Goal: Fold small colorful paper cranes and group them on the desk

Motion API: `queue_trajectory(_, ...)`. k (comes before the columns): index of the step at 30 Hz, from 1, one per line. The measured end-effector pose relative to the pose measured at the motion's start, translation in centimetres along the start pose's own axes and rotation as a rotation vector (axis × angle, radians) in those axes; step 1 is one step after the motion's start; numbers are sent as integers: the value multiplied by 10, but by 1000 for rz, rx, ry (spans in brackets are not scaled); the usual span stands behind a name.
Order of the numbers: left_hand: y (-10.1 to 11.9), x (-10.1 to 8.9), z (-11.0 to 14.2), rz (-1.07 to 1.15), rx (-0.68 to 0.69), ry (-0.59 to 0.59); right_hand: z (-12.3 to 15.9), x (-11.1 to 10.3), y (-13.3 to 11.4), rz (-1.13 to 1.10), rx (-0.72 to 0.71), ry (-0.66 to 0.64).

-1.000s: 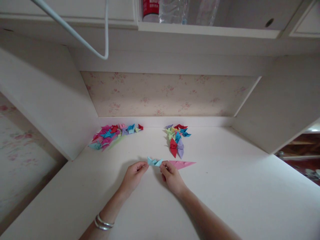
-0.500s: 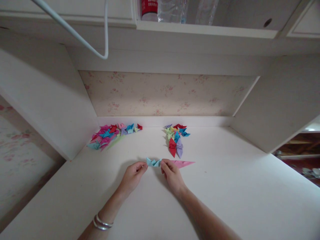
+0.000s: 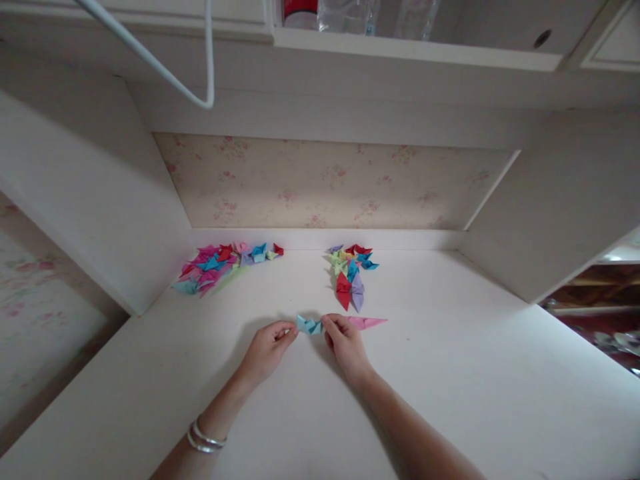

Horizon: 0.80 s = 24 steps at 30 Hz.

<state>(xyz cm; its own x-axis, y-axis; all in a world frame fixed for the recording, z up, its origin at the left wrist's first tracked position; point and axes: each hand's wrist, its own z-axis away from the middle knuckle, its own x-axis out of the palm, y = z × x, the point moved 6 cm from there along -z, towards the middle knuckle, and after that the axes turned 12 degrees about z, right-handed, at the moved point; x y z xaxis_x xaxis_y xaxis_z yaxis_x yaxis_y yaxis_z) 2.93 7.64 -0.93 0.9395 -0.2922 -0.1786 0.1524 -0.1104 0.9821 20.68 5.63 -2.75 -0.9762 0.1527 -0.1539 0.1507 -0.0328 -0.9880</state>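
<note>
A light-blue folded paper boat [image 3: 310,326] is held between my two hands, just above the white tabletop. My left hand [image 3: 270,345] pinches its left end between thumb and fingers. At its right end, the thumb and fingers of my right hand [image 3: 346,343] are closed on the paper. Beyond my right hand lies a flat pink folded paper piece [image 3: 369,323], its left part hidden behind the fingers. A red folded paper [image 3: 343,291] and a lilac one [image 3: 357,293] lie just behind it.
A heap of coloured folded papers [image 3: 210,263] lies at the back left of the white table [image 3: 440,387]. A second group of folded papers [image 3: 341,263] is at the back centre. A white cable [image 3: 209,63] hangs in front of the upper shelf [image 3: 420,55], where plastic bottles [image 3: 345,17] stand.
The light-blue paper's left end has tipped up slightly and its folds look a little more bunched between my fingers. The view has shifted slightly; the other papers stay put.
</note>
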Motion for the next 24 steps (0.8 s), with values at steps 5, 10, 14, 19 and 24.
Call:
queue_trajectory(5,1,0,0,29,-7,29,1,0,-1,-23,21,13)
queue_trajectory(10,-3,3,-1,33,-47,-4,4,-3,-6,-64,43,41)
queue_trajectory(14,-5,4,-1,21,-54,-20,6,-6,-7,-111,75,74)
queue_trajectory(19,-6,4,-2,16,-45,-29,7,-6,-6,-107,74,78)
queue_trajectory(24,-5,5,-2,10,-40,-26,6,-4,-5,-92,60,69)
